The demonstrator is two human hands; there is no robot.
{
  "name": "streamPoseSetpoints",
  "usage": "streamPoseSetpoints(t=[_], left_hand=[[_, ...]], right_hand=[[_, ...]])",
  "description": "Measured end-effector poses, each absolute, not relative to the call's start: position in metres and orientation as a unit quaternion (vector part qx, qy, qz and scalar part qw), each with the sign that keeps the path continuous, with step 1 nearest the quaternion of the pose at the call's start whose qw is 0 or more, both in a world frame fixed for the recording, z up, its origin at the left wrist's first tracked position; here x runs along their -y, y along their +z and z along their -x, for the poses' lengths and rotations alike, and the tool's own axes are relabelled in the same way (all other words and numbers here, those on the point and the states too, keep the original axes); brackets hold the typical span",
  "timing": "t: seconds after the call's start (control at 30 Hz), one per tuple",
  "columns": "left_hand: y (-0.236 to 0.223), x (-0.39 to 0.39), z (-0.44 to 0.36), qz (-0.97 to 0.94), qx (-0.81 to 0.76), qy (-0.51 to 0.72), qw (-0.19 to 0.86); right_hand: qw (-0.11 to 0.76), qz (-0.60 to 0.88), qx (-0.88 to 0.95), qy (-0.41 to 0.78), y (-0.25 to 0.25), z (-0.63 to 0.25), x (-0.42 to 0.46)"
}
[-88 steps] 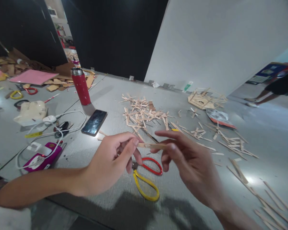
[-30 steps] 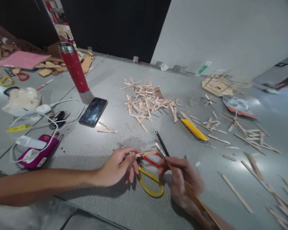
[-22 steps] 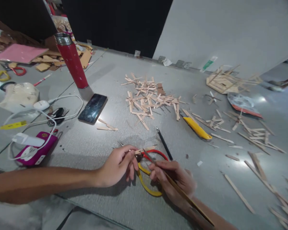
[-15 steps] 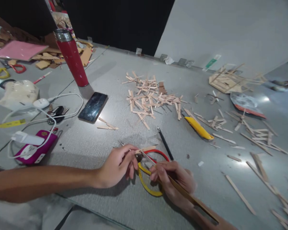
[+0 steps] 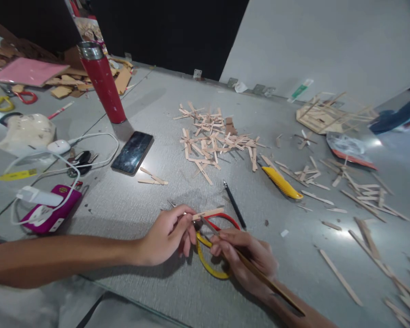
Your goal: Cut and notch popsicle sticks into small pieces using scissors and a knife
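Note:
My left hand (image 5: 169, 234) pinches a short wooden stick (image 5: 210, 212) between thumb and fingers, its free end pointing right. In my right hand (image 5: 246, 257) is a craft knife (image 5: 269, 284) with a long, slotted, brownish handle, held like a pen. Its thin blade reaches the stick just beside my left fingertips. Under both hands lies a pair of scissors with one red and one yellow handle loop (image 5: 212, 269); my left hand partly hides them. A black pen (image 5: 234, 203) rests just beyond my right hand.
Beyond the hands is a pile of joined wooden sticks (image 5: 212, 141), with a yellow cutter (image 5: 282, 182) to its right. Loose sticks (image 5: 340, 275) spread across the right side. A phone (image 5: 132, 152), a red flask (image 5: 104, 86) and a purple power bank (image 5: 54, 212) with cables stand left.
The knife and my right hand have shifted slightly left and up along the stick. My left hand stays nearly still. At the far right edge, a person's leg has come into view.

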State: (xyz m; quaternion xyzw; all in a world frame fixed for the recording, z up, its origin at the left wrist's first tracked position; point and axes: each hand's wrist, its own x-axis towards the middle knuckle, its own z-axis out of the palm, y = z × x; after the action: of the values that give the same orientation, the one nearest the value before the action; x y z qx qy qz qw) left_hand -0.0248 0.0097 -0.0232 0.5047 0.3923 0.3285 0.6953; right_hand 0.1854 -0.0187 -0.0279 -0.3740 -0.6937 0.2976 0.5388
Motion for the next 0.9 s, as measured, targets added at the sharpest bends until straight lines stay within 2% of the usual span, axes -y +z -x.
streamPoseSetpoints(t=[0.5,0.9], left_hand=[[-0.016,-0.014,0.026,-0.485,-0.373,0.319,0.724],[-0.021,-0.017,0.026,-0.469,-0.390,0.347,0.712]], right_hand=[[0.482,0.304,0.789,0.230,-0.023,-0.196,0.008],[0.466,0.387,0.766,0.217,-0.024,-0.202,0.020]])
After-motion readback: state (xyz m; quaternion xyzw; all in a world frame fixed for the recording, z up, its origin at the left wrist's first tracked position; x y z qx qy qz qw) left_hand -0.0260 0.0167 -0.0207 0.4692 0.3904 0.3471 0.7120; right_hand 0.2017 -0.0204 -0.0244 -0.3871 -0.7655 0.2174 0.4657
